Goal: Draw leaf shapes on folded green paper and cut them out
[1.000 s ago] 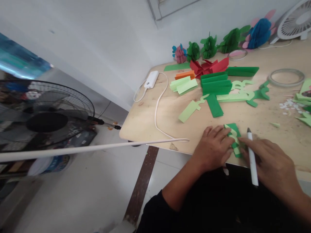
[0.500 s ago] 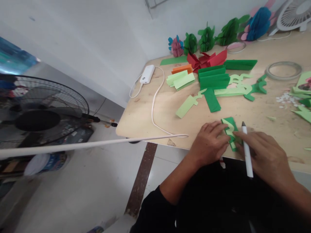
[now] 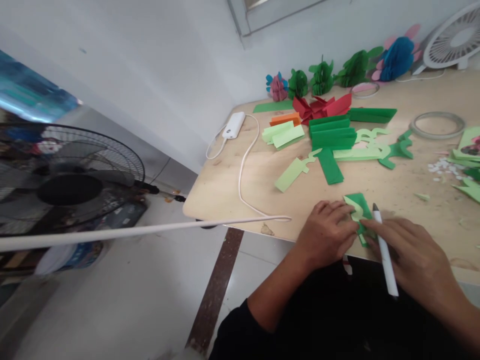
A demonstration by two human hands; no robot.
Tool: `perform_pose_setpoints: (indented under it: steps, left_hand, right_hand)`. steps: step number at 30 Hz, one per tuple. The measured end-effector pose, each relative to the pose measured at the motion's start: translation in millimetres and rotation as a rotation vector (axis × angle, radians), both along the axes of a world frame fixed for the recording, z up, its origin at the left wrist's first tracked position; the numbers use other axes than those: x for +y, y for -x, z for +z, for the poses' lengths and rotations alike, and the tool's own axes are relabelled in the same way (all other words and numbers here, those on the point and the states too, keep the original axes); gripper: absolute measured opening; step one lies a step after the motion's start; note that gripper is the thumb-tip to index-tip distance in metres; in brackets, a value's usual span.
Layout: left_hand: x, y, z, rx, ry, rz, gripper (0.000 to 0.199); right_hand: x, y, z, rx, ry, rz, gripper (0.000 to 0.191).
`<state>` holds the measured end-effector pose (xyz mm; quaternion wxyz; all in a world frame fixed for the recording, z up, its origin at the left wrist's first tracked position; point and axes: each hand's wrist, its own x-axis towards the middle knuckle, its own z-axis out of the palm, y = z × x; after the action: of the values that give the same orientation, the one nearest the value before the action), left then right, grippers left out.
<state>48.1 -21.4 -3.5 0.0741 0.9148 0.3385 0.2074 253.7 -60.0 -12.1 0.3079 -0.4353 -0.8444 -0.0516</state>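
At the table's front edge lies a dark green paper piece [image 3: 362, 201]. On top of it is a pale green paper cutout [image 3: 353, 206] with a wavy edge, partly covered by my fingers. My left hand [image 3: 328, 230] presses the cutout down from the left, fingers bent and thumb on the paper. My right hand [image 3: 416, 250] comes from the right, its fingertips touching the lower part of the papers. A white pen [image 3: 386, 257] with a dark tip pointing away is held in this hand. The right fingertips are partly hidden.
Behind my hands lie folded green strips [image 3: 333, 132], pale green strips [image 3: 283, 134], red folded paper [image 3: 322, 107] and a tape roll [image 3: 437, 125]. Paper figures [image 3: 321, 77] and a small fan [image 3: 455, 42] stand by the wall. A white cable [image 3: 150, 230] crosses the left edge.
The view has tilted up, so the table sits lower in the picture. My hands stay at the papers; the pale green cutout shows less, with more dark green visible beside it.
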Motion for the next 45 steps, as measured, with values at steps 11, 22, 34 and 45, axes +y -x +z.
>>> perform_pose_setpoints:
  steps: [11, 22, 34, 45]
  left_hand:
    - [0.8, -0.2, -3.2, -0.019, 0.005, -0.015, 0.028]
    - [1.3, 0.3, 0.9, 0.051, 0.019, -0.03, 0.026]
    - [1.1, -0.7, -2.0, 0.031, 0.01, -0.032, 0.028]
    - [0.5, -1.0, 0.9, 0.024, 0.024, -0.02, 0.028]
  right_hand:
    - [-3.4, -1.1, -1.6, 0.013, -0.011, -0.004, 0.042]
    - [-2.8, -5.1, -7.8, 0.01, -0.011, -0.024, 0.049]
    - [-2.8, -4.5, -6.5, -0.002, -0.014, -0.029, 0.046]
    - [-3.4, -4.4, -5.4, -0.001, 0.017, -0.05, 0.035]
